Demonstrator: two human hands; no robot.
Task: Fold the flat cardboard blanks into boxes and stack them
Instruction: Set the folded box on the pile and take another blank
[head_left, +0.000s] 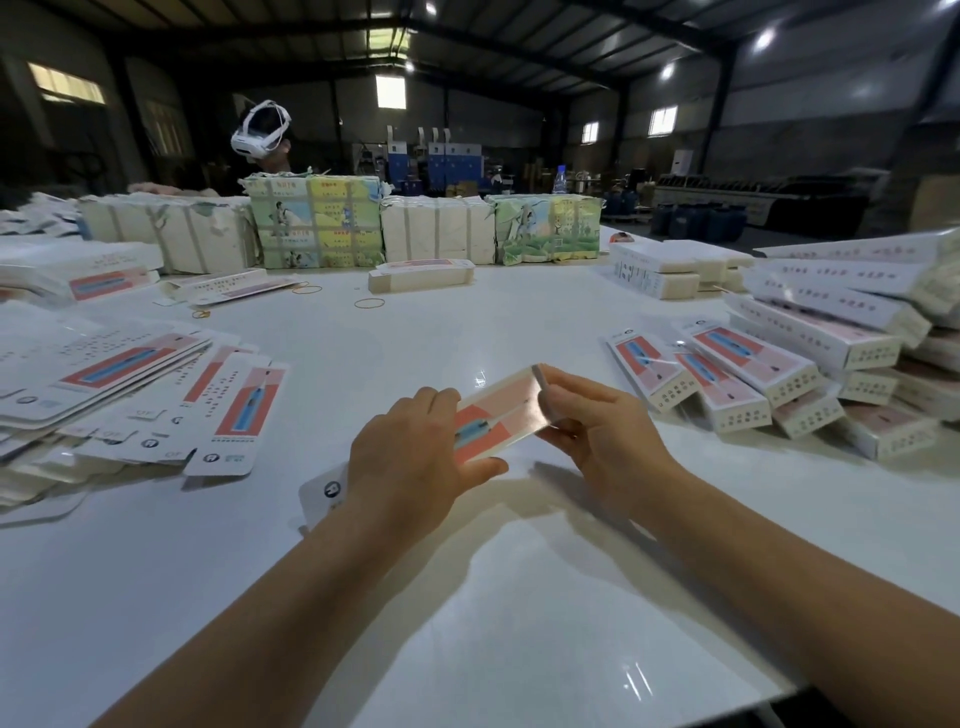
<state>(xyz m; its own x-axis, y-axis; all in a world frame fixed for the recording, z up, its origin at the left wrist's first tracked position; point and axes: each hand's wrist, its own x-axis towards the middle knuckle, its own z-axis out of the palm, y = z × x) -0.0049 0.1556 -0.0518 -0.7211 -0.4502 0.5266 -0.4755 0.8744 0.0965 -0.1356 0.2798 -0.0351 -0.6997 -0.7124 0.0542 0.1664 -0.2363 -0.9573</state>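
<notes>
Mid-run. One box (498, 415) in work, held just above the tabletop (519, 597): left hand (410, 457) clamped on its near end, right hand (597, 431) pinching the far-end flap, not yet tucked by the look of it. Right of the grip: heap of finished boxes (810, 364), loosely stacked. Left of the grip: sizeable pile of flat blanks (130, 395) left to fold.

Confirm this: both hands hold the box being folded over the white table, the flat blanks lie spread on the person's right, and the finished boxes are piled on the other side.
Not quite: the sides are swapped. The head view shows the flat blanks spread on the person's left and the finished boxes piled on the right. The rest stands: the left hand and right hand both hold the box over the white table.
</notes>
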